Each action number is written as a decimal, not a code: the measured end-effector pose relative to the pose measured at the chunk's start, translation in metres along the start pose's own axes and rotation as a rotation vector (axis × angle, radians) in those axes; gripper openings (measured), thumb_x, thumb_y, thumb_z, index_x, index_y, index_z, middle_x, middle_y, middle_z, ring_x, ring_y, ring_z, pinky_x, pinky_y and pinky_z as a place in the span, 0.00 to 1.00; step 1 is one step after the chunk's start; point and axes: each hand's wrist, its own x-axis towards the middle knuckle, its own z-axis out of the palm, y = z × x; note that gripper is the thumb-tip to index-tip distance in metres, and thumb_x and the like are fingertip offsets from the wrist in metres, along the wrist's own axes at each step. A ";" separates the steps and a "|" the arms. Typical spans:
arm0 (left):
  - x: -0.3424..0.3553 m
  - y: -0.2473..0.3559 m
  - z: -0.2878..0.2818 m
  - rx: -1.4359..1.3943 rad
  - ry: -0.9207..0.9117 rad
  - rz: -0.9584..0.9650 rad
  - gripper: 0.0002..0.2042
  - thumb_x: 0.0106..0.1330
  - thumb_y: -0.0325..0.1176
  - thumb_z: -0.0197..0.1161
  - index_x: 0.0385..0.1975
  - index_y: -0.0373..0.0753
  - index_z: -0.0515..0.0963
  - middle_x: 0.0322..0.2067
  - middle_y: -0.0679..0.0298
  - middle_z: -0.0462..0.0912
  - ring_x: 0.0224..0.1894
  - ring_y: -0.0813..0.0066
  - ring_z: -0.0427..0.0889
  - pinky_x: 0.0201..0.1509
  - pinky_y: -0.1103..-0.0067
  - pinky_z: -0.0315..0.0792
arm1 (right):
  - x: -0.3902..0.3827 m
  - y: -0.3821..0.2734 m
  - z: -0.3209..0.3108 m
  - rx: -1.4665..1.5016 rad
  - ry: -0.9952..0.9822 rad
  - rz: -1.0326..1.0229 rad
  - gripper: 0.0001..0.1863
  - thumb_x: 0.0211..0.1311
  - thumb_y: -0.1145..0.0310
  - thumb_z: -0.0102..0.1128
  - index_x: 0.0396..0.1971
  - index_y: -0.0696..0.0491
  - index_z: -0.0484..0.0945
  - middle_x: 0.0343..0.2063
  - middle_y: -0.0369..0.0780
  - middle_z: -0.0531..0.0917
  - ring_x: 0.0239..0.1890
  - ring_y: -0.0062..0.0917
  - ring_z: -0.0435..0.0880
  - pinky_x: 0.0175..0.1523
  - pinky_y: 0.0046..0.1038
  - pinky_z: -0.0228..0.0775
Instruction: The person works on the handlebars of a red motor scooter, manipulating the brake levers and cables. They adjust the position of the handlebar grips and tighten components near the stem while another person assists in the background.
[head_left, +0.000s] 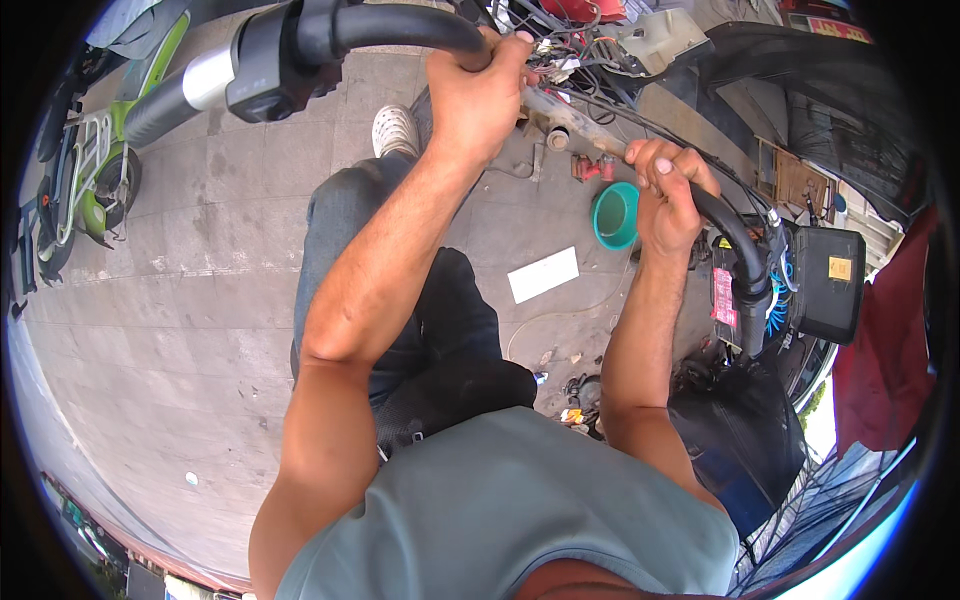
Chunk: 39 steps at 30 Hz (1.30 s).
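Both hands are on a scooter handlebar (570,122) that crosses the top of the view, with black curved ends and a bare, dirty metal middle. My left hand (478,95) is closed around it left of the middle, near the black bend; a switch housing (268,70) with a silver band sits farther left. My right hand (668,190) grips it right of the middle, where the other black bend begins. Loose wires (560,55) and cables bunch just beyond the bar, alongside a pale plastic part (650,40).
A green two-wheeler (120,170) stands at the left. On the paved floor (170,340) are a teal basin (614,215), a white board (542,275), red metal parts and small scattered items. An open black case (826,285) and dark red cloth (885,350) are at the right.
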 end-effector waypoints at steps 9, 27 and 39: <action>0.036 0.005 0.022 0.377 -0.318 -0.020 0.14 0.63 0.36 0.68 0.24 0.30 0.81 0.19 0.64 0.81 0.22 0.79 0.78 0.27 0.76 0.71 | -0.075 0.021 0.060 -0.108 0.380 -0.110 0.14 0.61 0.77 0.58 0.20 0.51 0.63 0.19 0.38 0.71 0.28 0.26 0.71 0.55 0.44 0.68; 0.017 0.007 0.012 0.189 -0.089 -0.023 0.17 0.68 0.31 0.67 0.16 0.38 0.71 0.16 0.68 0.76 0.19 0.80 0.75 0.25 0.79 0.68 | -0.056 0.010 0.047 -0.131 0.199 -0.089 0.15 0.58 0.78 0.62 0.19 0.53 0.64 0.20 0.37 0.74 0.28 0.25 0.73 0.52 0.43 0.70; -0.019 0.006 -0.002 -0.125 0.157 -0.052 0.17 0.72 0.29 0.62 0.20 0.42 0.66 0.20 0.65 0.74 0.26 0.79 0.72 0.39 0.75 0.76 | 0.020 -0.009 -0.001 -0.040 -0.082 0.091 0.18 0.60 0.80 0.61 0.16 0.53 0.63 0.18 0.35 0.70 0.24 0.22 0.66 0.44 0.37 0.69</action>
